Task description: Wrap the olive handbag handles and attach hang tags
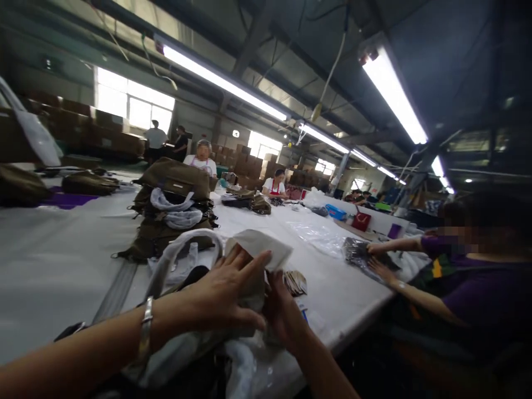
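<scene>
My left hand (226,291) lies over a pale cloth bag (257,249) on the white table (54,266), fingers stretched along its side and thumb beneath. A metal bracelet (145,330) sits on that wrist. My right hand (282,310) presses against the bag's lower right side; its fingers are mostly hidden behind the left hand and the cloth. The bag's white handle (183,249) loops up to the left. A small stack of tags (296,281) lies just right of the hands.
A pile of olive bags with white wrapping (174,210) stands behind. A co-worker in a purple top (469,288) handles a dark packet (357,252) at the right. More people sit farther along the table. Clear plastic sheets (320,235) lie mid-table.
</scene>
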`<action>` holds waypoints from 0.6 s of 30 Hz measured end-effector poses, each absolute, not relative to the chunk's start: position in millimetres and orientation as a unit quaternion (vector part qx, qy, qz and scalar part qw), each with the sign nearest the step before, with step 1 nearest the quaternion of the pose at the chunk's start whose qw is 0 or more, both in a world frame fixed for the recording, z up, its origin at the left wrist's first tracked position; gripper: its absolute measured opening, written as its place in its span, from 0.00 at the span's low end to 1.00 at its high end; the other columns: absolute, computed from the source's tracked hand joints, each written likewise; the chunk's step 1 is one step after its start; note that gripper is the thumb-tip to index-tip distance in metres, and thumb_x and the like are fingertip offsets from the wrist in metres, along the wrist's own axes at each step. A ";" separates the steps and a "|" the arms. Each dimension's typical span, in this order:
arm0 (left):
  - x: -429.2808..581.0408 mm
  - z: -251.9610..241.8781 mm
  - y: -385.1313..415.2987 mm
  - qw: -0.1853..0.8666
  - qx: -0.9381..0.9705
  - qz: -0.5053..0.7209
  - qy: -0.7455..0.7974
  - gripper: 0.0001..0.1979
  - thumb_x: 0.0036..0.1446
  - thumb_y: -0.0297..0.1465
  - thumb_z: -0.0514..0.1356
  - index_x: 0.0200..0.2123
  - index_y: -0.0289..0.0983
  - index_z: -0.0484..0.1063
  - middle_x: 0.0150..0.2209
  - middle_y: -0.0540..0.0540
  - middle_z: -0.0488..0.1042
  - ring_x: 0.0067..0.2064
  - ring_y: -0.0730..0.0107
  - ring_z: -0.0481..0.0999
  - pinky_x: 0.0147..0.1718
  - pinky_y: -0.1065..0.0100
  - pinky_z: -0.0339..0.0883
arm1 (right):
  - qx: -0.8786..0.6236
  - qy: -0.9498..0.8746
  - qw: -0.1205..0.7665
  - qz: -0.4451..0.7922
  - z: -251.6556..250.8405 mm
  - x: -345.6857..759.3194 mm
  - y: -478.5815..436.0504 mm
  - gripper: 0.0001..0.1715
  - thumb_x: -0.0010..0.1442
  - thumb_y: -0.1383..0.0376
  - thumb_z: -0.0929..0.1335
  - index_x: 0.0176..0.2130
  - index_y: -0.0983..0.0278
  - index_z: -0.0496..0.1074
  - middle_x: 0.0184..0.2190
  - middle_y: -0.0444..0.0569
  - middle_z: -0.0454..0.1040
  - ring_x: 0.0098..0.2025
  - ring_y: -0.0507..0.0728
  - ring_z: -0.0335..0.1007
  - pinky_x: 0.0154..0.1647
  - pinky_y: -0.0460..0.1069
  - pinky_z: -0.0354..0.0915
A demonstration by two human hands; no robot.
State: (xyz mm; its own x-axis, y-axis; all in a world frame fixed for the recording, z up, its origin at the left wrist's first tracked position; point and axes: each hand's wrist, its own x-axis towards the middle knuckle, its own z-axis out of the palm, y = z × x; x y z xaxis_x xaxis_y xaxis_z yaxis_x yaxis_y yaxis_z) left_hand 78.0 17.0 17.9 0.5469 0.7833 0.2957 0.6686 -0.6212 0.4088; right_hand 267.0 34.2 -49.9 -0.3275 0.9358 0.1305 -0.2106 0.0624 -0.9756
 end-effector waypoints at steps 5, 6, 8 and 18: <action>64.5 -4.0 24.2 0.114 0.834 0.274 0.465 0.56 0.55 0.38 0.68 0.76 0.41 0.35 0.77 0.32 0.40 0.76 0.41 0.42 0.68 0.45 0.55 | -0.217 -0.587 0.495 0.603 -15.8 237.0 21.4 0.47 0.66 0.32 0.53 0.66 0.57 0.67 0.51 0.55 0.79 0.58 0.65 0.74 0.58 0.61 0.71; 59.2 -4.0 21.8 0.104 0.834 0.288 0.459 0.52 0.57 0.36 0.66 0.76 0.41 0.37 0.76 0.34 0.44 0.75 0.43 0.47 0.67 0.48 0.57 | -0.184 -0.596 0.485 0.613 -13.7 240.4 21.0 0.47 0.66 0.32 0.55 0.65 0.57 0.68 0.51 0.54 0.80 0.58 0.65 0.74 0.59 0.61 0.70; 48.7 -1.4 16.9 0.089 0.834 0.310 0.447 0.43 0.63 0.35 0.61 0.75 0.41 0.43 0.73 0.38 0.57 0.71 0.46 0.62 0.65 0.52 0.62 | -0.150 -0.612 0.480 0.610 -17.2 251.8 22.8 0.44 0.65 0.33 0.60 0.61 0.60 0.73 0.49 0.54 0.81 0.56 0.65 0.75 0.61 0.61 0.68; 14.8 -7.3 -6.2 -0.002 0.812 0.364 0.457 0.35 0.66 0.34 0.52 0.74 0.55 0.47 0.73 0.57 0.58 0.70 0.45 0.63 0.68 0.47 0.56 | -0.435 -0.742 0.440 0.258 -76.8 239.8 17.3 0.23 0.60 0.56 0.74 0.53 0.62 0.77 0.50 0.56 0.78 0.53 0.67 0.74 0.54 0.60 0.71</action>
